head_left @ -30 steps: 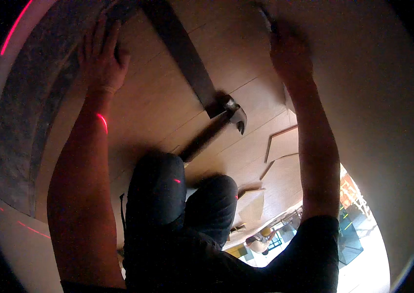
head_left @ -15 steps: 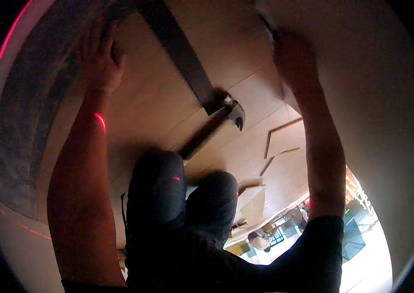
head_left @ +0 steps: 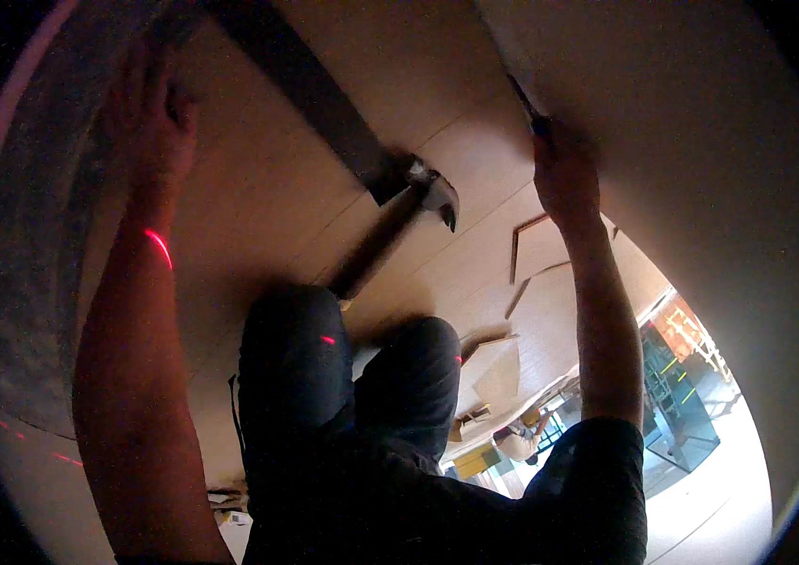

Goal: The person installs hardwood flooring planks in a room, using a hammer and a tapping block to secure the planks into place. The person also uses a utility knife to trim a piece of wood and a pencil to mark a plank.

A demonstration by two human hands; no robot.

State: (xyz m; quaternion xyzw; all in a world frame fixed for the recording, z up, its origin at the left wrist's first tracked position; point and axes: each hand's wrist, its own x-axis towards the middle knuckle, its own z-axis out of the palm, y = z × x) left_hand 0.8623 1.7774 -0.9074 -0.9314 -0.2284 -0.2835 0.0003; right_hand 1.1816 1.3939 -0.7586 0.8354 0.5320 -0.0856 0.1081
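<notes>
My left hand (head_left: 153,122) lies with fingers stretched out on the pale plank floor at the far left, beside a dark grey curved surface (head_left: 18,188). My right hand (head_left: 569,179) is closed round a thin dark tool (head_left: 524,98) against the tan upright surface at the right; its exact kind is too dim to make out. Between my hands a claw hammer (head_left: 376,243) rests on the floor, its handle pointing toward my knees. The hammer's head is by the near end of a long dark flat strip (head_left: 300,83).
My bent knees (head_left: 409,377) are close below the hammer. Cut board pieces (head_left: 495,369) lie on the floor (head_left: 418,282) to the right. Farther off, another person (head_left: 517,444) is in a bright area near a glass panel (head_left: 686,428). A red laser line crosses my left forearm.
My right hand has come nearer to me along the upright surface, with more of the thin tool showing. The whole view has shifted a little. My left hand still lies flat.
</notes>
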